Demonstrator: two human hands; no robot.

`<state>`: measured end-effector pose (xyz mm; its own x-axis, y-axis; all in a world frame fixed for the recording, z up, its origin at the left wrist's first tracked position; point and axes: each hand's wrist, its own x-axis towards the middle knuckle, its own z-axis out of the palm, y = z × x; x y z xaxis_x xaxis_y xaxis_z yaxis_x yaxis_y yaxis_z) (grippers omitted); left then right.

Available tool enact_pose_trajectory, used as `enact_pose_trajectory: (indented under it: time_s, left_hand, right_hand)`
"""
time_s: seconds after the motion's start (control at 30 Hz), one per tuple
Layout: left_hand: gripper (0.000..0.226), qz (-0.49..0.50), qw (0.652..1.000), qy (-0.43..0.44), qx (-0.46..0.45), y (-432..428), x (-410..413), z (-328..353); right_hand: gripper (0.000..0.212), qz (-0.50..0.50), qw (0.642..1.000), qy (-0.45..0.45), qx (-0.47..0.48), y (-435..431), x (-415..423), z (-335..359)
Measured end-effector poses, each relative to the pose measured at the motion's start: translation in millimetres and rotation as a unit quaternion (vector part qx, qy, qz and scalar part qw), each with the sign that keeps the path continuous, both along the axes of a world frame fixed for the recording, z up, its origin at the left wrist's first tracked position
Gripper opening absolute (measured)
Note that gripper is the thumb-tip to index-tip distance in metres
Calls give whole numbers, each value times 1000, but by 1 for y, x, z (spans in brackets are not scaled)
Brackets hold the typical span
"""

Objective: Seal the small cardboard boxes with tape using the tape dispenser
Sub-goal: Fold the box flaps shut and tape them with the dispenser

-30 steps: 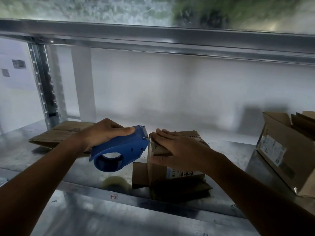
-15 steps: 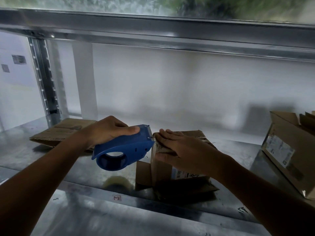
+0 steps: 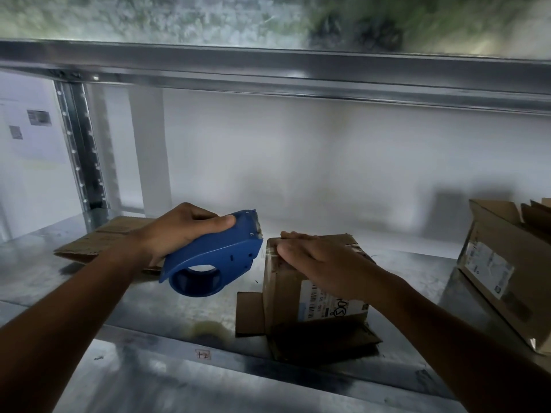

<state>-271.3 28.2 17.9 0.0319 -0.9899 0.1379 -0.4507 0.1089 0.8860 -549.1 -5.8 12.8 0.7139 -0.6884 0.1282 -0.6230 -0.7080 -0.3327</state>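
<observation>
A small cardboard box (image 3: pixel 286 284) with a white barcode label stands on the metal shelf (image 3: pixel 89 293), on a flattened piece of cardboard. My right hand (image 3: pixel 322 260) lies flat on its top with straight fingers, pressing down near the left edge. My left hand (image 3: pixel 182 231) grips a blue tape dispenser (image 3: pixel 214 260), whose toothed blade end hangs just left of the box's top left edge, a small gap apart. A strip of clear tape shows on the box's upper left corner.
A larger open cardboard box (image 3: pixel 507 269) with a label stands at the right. Flattened cardboard (image 3: pixel 101 239) lies at the back left, behind my left arm. An upper shelf beam (image 3: pixel 268 73) runs overhead, and a perforated metal upright (image 3: pixel 80 150) stands at the left.
The dispenser has drawn back to the left, off the box's edge, and a gap has opened between its blade and the box. My right hand stays flat on top.
</observation>
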Motion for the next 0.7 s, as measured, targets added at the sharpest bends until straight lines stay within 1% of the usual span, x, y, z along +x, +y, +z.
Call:
enact_pose_trajectory:
  time_s: [0.07,0.13,0.27,0.4,0.53,0.63,0.7]
  left_hand:
    - [69,-5,1000,0,-1,1,-2,3]
    - [69,-8,1000,-1,1,0,-4,5]
    - [66,-9,1000,6,-2,1,-6,8]
    - [67,-7,1000,-5,4,3,-4,9]
    - [77,6,1000,2,-4,3,0,5]
    - [73,11,1000,-1,-1,4,2,5]
    - [68,14,1000,-8,6,5,2,7]
  right_hand:
    - [40,-9,999,-35,11,-8,3,-1]
    - [41,-13,998,-50,23,-15,6,3]
    - [37,12,1000,-4,15,-33,11,13]
    - [28,35,998,-35,30,-45,24,15]
    - [14,44,995,-20,84,-50,38,18]
    - [12,33,995,-9,94,-55,44,16]
    - [9,31,994,-22,105,-55,46,15]
